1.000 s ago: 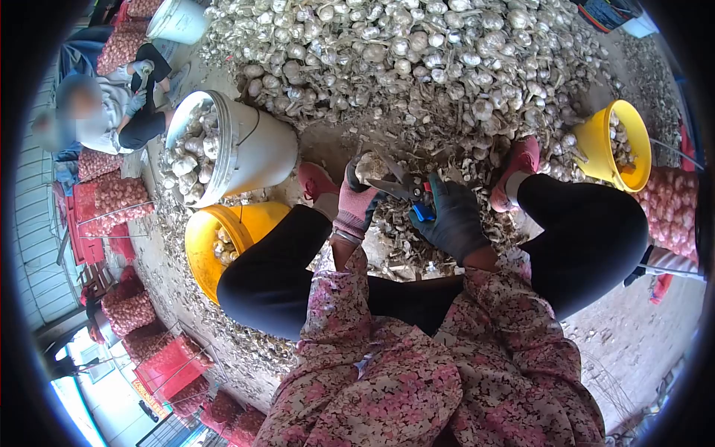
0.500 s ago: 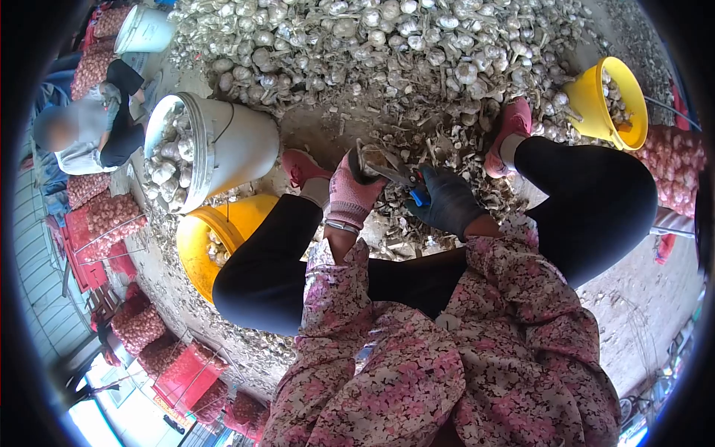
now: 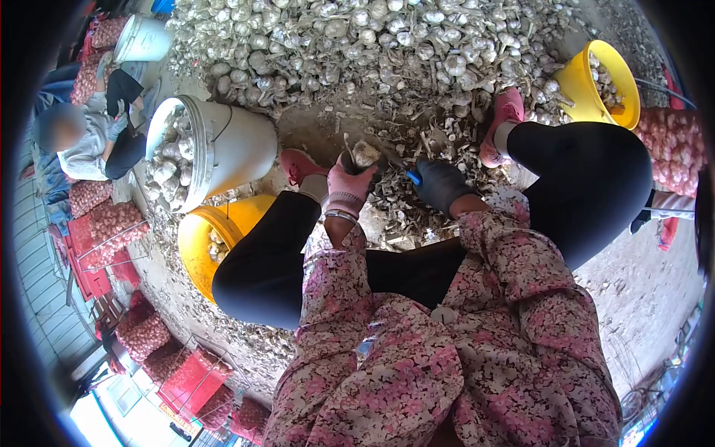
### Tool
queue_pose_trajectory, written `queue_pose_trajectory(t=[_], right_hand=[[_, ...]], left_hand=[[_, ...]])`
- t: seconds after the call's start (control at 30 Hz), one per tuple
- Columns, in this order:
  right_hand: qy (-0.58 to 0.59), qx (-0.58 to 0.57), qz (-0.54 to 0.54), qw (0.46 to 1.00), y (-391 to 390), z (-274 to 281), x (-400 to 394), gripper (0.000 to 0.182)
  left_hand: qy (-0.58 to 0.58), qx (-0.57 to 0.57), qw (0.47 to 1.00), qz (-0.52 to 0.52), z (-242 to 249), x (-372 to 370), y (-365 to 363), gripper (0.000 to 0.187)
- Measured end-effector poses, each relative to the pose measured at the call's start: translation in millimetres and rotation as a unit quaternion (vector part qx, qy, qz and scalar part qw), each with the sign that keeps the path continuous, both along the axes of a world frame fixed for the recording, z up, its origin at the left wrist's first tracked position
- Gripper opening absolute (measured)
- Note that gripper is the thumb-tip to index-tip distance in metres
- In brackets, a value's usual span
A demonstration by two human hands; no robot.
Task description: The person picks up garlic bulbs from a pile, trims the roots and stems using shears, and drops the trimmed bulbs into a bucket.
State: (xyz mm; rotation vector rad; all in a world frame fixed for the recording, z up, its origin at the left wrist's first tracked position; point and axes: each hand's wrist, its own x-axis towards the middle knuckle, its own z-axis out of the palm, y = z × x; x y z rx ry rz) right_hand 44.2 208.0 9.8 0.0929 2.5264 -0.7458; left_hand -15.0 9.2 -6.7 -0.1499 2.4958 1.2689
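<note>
A garlic bulb [image 3: 365,153] is gripped in my left hand [image 3: 350,183], which wears a pink glove with dark fingertips. Dark-gloved, my right hand [image 3: 444,183] is closed round blue-handled shears [image 3: 414,176]. Their metal blade points up and left toward the bulb, a short gap from it. Both hands are between my knees, over dry garlic stems and peelings [image 3: 406,208] on the ground. Beyond my feet spreads a large heap of garlic bulbs [image 3: 357,45] with stems.
To the left stand a white bucket of garlic [image 3: 237,153] and a yellow bucket [image 3: 201,257] beside my leg. Another yellow bucket [image 3: 573,86] sits at the upper right by a red net sack [image 3: 670,149]. A person [image 3: 93,141] sits at far left near stacked sacks.
The shears have drawn back from the bulb, and my right hand has turned slightly. The bulb now shows upright in my left fingers. The person at left has raised an arm.
</note>
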Motion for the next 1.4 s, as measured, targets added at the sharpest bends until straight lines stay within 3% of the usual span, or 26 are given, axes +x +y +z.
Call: queue_pose_trajectory(t=[0.07,0.1,0.17,0.23,0.27,0.3,0.4,0.47,0.57,0.67,0.7,0.77,0.8,0.9,0.93,0.97,1.0,1.1,1.13,1.17,1.2,1.23,1.33,1.37,1.4], right_hand=[[-0.007,-0.006,-0.047,0.999,2.6,-23.6,4.3,0.022],[-0.017,-0.014,-0.090,0.996,3.5,-31.0,3.5,0.023],[-0.018,-0.052,-0.118,0.992,1.8,-26.4,7.4,0.027],[-0.017,-0.087,-0.140,0.986,-2.0,-13.6,8.6,0.031],[-0.042,-0.174,-0.169,0.969,-4.8,-4.7,11.7,0.036],[-0.067,-0.260,-0.198,0.943,-6.5,0.5,15.1,0.041],[-0.066,-0.307,-0.174,0.933,-14.2,-4.9,25.3,0.052],[-0.004,-0.295,-0.086,0.952,-18.3,-14.8,26.4,0.055],[-0.012,-0.312,-0.132,0.941,-19.7,-1.9,13.5,0.051],[-0.080,-0.363,-0.151,0.916,-12.5,4.0,8.8,0.045],[-0.079,-0.363,-0.151,0.916,-11.6,7.3,8.0,0.045],[-0.051,-0.258,-0.143,0.954,-11.9,13.1,9.7,0.033],[-0.049,-0.258,-0.142,0.954,-13.4,13.0,9.4,0.033],[-0.088,-0.296,-0.198,0.930,-20.7,1.1,9.6,0.028],[-0.136,-0.403,-0.293,0.856,-21.6,-7.8,11.3,0.026],[-0.180,-0.500,-0.379,0.758,-20.7,-16.6,12.4,0.023],[-0.207,-0.532,-0.411,0.711,-17.3,-9.9,10.4,0.021],[-0.175,-0.518,-0.441,0.712,-21.2,-19.5,14.1,0.027],[-0.221,-0.467,-0.405,0.754,-21.7,-30.3,11.4,0.017],[-0.213,-0.471,-0.399,0.757,-21.0,-40.3,12.8,0.017],[-0.196,-0.491,-0.395,0.751,-21.7,-32.8,13.3,0.018],[-0.183,-0.510,-0.392,0.743,-23.5,-28.3,14.1,0.019],[-0.222,-0.519,-0.414,0.714,-23.5,-25.0,9.2,0.023],[-0.217,-0.511,-0.447,0.701,-24.4,-23.3,7.4,0.024],[-0.220,-0.524,-0.468,0.677,-25.1,-23.2,4.9,0.027]], left_hand=[[-0.022,0.241,0.970,0.020,6.9,3.9,3.2,0.046],[0.000,0.229,0.973,0.016,7.1,4.1,4.2,0.048],[-0.002,0.321,0.947,0.029,-15.2,-1.9,-14.6,0.045],[-0.042,0.490,0.864,0.109,5.3,2.3,-5.5,0.036],[-0.084,0.595,0.798,0.052,-2.4,-1.8,-19.4,0.029],[-0.165,0.685,0.701,0.107,0.4,-6.4,-19.6,0.028],[-0.213,0.742,0.585,0.250,38.1,-5.5,-9.2,0.027],[-0.217,0.740,0.596,0.223,30.1,-2.8,-11.1,0.028],[-0.232,0.717,0.625,0.204,29.2,1.8,-2.7,0.028],[-0.230,0.633,0.718,0.175,23.0,1.9,-1.0,0.023],[-0.230,0.633,0.718,0.174,23.4,1.4,-1.1,0.023],[-0.197,0.542,0.801,0.160,25.0,3.4,-2.0,0.022],[-0.196,0.543,0.801,0.160,25.1,2.5,-0.6,0.022],[-0.163,0.623,0.723,0.252,24.2,-2.4,4.0,0.029],[-0.237,0.641,0.667,0.296,38.5,-4.7,3.2,0.030],[-0.232,0.643,0.668,0.295,36.2,-4.8,-4.0,0.030],[-0.254,0.666,0.644,0.278,36.6,-5.4,-9.9,0.033],[-0.265,0.688,0.614,0.283,38.1,-7.9,-24.8,0.036],[-0.183,0.688,0.653,0.257,39.0,-18.2,-33.1,0.034],[-0.099,0.683,0.686,0.231,41.3,-30.5,-44.8,0.033],[-0.127,0.688,0.679,0.224,57.6,-45.1,-61.1,0.030],[-0.046,0.693,0.701,0.162,73.2,-59.8,-75.7,0.032],[0.020,0.737,0.661,0.139,136.0,-105.2,-127.1,0.054],[0.039,0.780,0.599,0.177,151.7,-119.2,-142.2,0.060],[0.046,0.794,0.586,0.154,163.2,-128.0,-142.3,0.057]])
